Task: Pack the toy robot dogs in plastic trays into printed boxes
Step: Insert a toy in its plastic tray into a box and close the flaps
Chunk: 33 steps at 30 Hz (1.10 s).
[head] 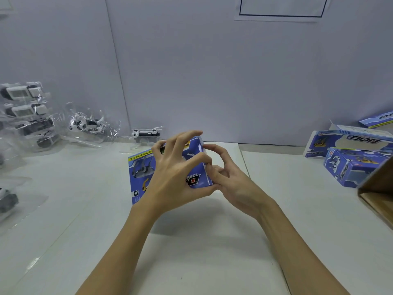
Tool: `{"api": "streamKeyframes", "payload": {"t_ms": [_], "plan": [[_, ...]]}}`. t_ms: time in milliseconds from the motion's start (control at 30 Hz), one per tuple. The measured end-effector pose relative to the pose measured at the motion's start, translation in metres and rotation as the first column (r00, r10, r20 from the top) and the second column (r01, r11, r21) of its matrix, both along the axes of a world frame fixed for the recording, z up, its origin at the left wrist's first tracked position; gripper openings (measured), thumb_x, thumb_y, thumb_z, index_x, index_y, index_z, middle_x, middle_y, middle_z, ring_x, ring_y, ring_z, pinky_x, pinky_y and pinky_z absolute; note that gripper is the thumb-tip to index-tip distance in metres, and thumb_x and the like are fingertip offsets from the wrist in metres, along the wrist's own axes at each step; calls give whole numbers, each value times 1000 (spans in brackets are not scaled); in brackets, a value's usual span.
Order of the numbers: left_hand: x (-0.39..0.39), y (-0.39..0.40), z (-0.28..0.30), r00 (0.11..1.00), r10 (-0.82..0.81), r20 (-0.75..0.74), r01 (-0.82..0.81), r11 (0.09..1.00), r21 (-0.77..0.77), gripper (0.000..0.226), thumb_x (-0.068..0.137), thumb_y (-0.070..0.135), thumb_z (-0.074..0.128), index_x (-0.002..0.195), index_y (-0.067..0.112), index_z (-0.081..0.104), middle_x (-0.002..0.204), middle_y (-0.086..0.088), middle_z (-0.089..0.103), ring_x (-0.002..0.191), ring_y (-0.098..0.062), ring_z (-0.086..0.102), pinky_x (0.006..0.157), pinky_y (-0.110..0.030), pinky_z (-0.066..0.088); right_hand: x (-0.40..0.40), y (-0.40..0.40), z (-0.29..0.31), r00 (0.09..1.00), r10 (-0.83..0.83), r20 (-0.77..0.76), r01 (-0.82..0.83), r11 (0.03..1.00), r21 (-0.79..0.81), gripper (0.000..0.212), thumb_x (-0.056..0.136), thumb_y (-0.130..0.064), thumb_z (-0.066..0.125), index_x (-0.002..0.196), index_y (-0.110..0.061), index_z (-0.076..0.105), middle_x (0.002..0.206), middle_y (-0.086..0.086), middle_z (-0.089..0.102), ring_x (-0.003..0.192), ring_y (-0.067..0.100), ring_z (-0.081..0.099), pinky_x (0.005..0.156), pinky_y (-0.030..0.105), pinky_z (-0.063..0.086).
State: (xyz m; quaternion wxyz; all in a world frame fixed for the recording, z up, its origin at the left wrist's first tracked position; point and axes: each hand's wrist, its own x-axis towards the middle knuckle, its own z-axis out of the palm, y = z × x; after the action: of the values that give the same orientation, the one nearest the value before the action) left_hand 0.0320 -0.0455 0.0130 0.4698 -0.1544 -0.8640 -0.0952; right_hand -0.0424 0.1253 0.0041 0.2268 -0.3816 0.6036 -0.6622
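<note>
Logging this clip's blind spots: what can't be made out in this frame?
- Box contents, head view: the left hand and right hand cover it, so a dog inside cannot be confirmed.
- End flap state: the right hand's fingers hide it.
- Stacked trays: cut by the left edge, blurred; count unclear.
- Carton: cut by the right edge; inside unseen.
- Wall sheet: cut by the top edge.

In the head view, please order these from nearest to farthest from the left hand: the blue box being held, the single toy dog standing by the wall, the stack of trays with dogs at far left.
1. The blue box, gripped by the left hand.
2. The single toy dog, just behind, by the wall.
3. The stack of trays, far left.
</note>
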Motion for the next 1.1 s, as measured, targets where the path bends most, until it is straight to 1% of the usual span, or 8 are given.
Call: {"api": "streamKeyframes", "payload": {"t_ms": [100,200,367,500,667,767,933,1100], "plan": [[1,3,0,999,-34,35,35,999,-6,40,72,55,84,99,29,69,158,0,42,140,-25,44,105,-58,28,1,0,-1,999,-16,41,16,1000,-1,65,89,-49,74,145,-48,41,134,25,63,116,40,69,107,56,51],[3,6,1,994,-41,101,43,999,-19,41,71,53,78,99,28,62,160,4,36,144,-22,38,106,-59,27,1,0,-2,997,-24,74,22,999,24,70,85,-44,78,144,-46,39,136,24,60,112,39,71,93,46,57],[7,5,0,993,-21,115,21,1000,1,52,77,69,72,105,26,61,164,3,27,133,-21,50,111,-53,22,2,-2,-4,997,15,78,-14,1000,-20,50,99,-48,63,142,-45,38,110,12,72,99,27,73,87,34,57],[5,9,-1,996,12,84,-11,1000,-15,54,75,68,77,104,24,62,163,-2,29,125,-23,55,109,-56,25,1,-2,-5,998,-31,47,30,1000,6,56,93,-54,64,142,-48,37,123,21,68,106,34,74,92,42,58],[1,5,-2,997,2,79,0,1000,-19,53,73,66,76,103,25,61,163,-3,29,136,-24,46,107,-57,28,3,-6,-5,995,-97,-14,97,995,9,60,89,-55,67,141,-44,39,120,18,70,102,31,76,83,32,60],[0,2,-4,993,25,112,-25,1000,-6,63,73,73,74,117,28,63,168,-5,21,142,-24,38,112,-51,27,2,-4,-3,995,-101,10,101,995,9,53,92,-49,68,138,-44,42,119,21,68,101,30,76,82,31,60],[-2,6,-5,988,78,134,-72,996,-48,61,73,69,72,113,25,62,156,-6,40,137,-29,42,112,-51,29,0,-4,-3,992,-127,-20,128,990,55,55,90,-43,71,136,-38,39,120,19,67,96,25,76,77,28,60],[-4,4,-9,981,115,154,-103,991,-85,86,76,85,63,144,34,54,170,-3,26,157,-31,24,120,-67,18,-3,-6,-6,972,-230,-51,233,971,60,55,90,-43,75,135,-48,42,118,10,70,95,23,77,72,31,62]]}}
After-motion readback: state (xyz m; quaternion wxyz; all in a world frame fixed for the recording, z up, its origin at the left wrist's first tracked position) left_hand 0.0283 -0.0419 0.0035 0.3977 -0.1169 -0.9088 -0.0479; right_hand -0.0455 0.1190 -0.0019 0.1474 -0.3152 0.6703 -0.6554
